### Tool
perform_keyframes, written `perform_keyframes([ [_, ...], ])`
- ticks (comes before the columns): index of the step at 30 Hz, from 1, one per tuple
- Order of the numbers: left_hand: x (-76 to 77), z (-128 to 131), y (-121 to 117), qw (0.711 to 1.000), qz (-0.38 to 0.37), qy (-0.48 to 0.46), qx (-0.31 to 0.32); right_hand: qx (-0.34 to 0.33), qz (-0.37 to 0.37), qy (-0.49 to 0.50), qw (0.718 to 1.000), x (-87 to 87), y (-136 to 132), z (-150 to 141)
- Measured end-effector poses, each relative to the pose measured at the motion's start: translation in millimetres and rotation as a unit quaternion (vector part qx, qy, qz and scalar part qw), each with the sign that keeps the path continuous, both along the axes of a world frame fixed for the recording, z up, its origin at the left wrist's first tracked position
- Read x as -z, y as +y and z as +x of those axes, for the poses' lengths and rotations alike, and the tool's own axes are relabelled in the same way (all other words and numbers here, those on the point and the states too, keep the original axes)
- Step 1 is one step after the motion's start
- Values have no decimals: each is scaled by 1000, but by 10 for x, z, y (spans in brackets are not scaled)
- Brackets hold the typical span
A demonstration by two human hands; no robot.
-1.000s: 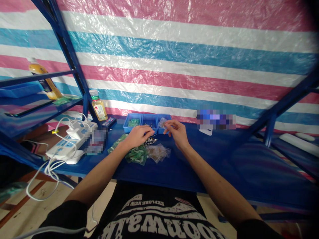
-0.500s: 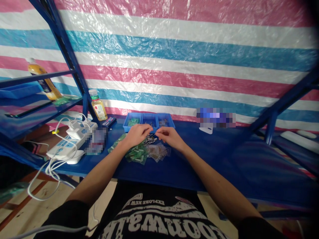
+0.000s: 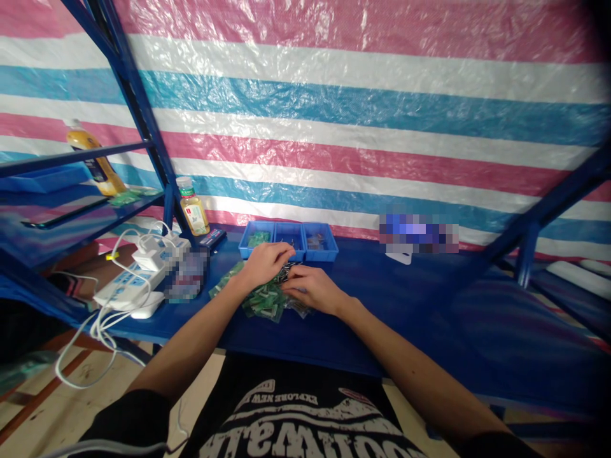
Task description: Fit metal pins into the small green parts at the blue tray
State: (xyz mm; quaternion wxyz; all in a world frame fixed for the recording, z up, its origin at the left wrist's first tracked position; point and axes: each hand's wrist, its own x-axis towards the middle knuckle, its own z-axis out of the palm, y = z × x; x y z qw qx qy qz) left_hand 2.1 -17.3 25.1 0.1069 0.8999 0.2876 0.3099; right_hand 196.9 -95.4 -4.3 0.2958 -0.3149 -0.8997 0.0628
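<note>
My left hand [image 3: 266, 262] is closed, thumb and fingers drawn together in front of the blue bins; whatever it pinches is too small to make out. Beneath it lie small green packets [image 3: 263, 300] in a heap. My right hand [image 3: 312, 289] reaches over the small dark and silver metal pieces [image 3: 284, 272], its fingers pressed together low at the pile. What those fingertips hold, if anything, is hidden. Clear little bags [image 3: 298, 308] stick out below my right hand, partly covered by it.
Three joined blue bins stand behind my hands: green packets in the left bin [image 3: 243, 249], metal pieces in the middle bin [image 3: 289, 254], clear bags in the right bin [image 3: 322, 256]. A drink bottle [image 3: 195, 213], power strip [image 3: 121, 283] and white cables are leftward.
My right hand held a clear bag at the right bin, then came to the middle without it. It has since moved down and left onto the pile. My left hand stays nearly in place.
</note>
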Motion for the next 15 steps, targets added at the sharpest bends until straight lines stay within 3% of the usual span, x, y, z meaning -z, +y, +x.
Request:
perform_keyframes([
  [3,-21,-1,-13,1000,-10,-16,12,7,-9,33,999,-5,3,0],
  [6,-57,-3,-29,998,-33,-50,36,55,-31,126,990,-57,-7,0],
  [11,-106,-23,-48,991,-56,-88,81,165,-37,299,939,-149,14,71],
  [15,-117,-31,-67,992,-32,-49,108,221,-58,379,897,-143,85,149],
])
